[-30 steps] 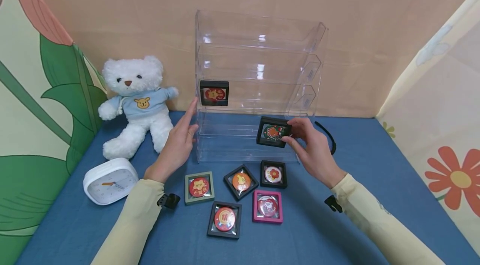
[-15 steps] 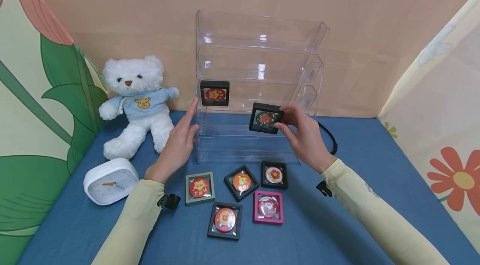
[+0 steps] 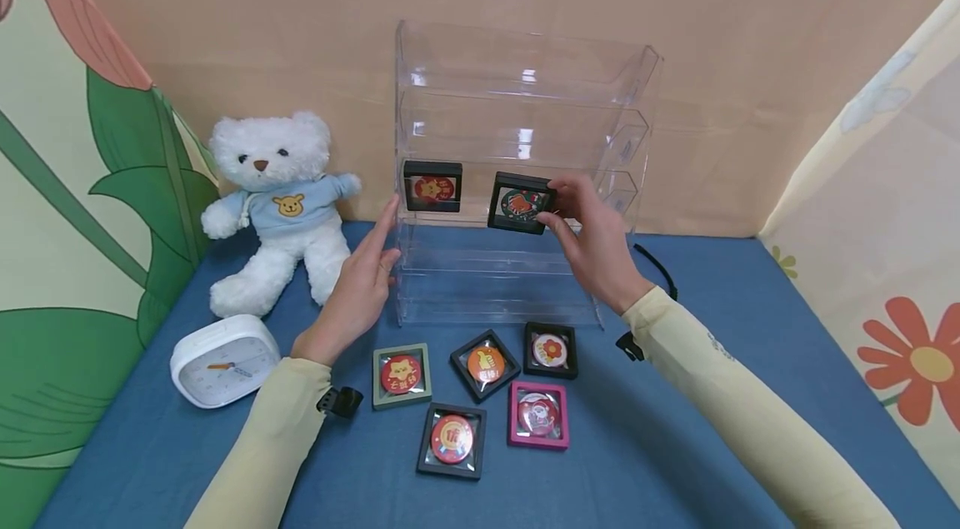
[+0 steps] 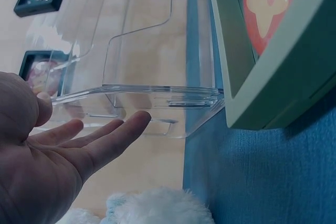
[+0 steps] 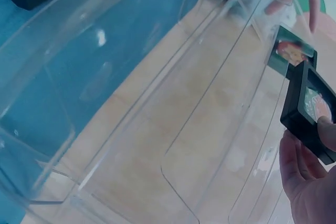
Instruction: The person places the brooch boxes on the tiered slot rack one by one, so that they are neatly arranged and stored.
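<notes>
My right hand (image 3: 596, 242) pinches the right side of a black square display frame (image 3: 520, 202) with a green and red badge inside. It is raised in front of the middle tier of a clear acrylic tiered rack (image 3: 525, 104). In the right wrist view the thumb lies on the front of that black frame (image 5: 310, 111), fingers behind it. Another black frame (image 3: 432, 187) with a red badge stands at the left end of the same tier. My left hand (image 3: 352, 283), fingers straight, is at the rack's left side; the left wrist view shows the fingers (image 4: 113, 142) extended beside the clear side panel.
On the blue cloth before the rack lie several framed badges, among them a green frame (image 3: 377, 379), a pink frame (image 3: 512, 421) and a black frame (image 3: 450, 476). A white teddy bear (image 3: 270, 147) and white clock (image 3: 225, 362) stand left. A black cord (image 3: 660, 266) lies right.
My right hand has lifted the black frame up and to the left, from the lower tiers to the middle tier. The left hand stays at the rack's side.
</notes>
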The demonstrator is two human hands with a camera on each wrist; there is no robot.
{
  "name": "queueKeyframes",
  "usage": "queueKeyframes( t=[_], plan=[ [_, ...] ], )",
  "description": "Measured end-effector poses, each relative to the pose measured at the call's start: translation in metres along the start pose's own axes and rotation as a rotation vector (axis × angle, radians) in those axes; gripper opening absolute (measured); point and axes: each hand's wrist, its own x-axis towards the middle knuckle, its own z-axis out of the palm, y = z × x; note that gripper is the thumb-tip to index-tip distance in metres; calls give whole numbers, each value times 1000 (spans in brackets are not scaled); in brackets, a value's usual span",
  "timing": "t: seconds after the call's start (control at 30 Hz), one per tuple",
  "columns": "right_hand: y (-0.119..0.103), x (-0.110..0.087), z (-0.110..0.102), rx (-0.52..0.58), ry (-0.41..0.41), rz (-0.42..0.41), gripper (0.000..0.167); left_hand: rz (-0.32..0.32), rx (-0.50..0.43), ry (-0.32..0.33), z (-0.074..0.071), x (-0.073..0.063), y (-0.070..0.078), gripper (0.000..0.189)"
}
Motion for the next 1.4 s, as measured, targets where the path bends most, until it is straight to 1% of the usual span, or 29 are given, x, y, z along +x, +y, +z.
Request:
queueKeyframes(
  t=[0.23,0.43,0.57,0.67,0.9,1.23,1.4],
  plan=[
    [-1,15,8,18,25,20,40,2,7,8,-1,-2,-1,76],
    [0,30,18,8,62,7,39,4,11,11,-2,-1,-2,76],
    [0,38,23,-14,62,17,39,-1,9,8,-1,-1,-2,76],
    [1,42,28,-2,53,27,39,-2,3,4,0,-1,-2,76],
    [3,45,37,11,27,53,38,11,-6,-5,0,0,-2,75],
    [6,43,43,34,-4,46,38,32,5,-2,0,1,-1,73],
    [7,42,45,41,-21,41,39,28,5,-1,0,0,-2,73]
  ],
)
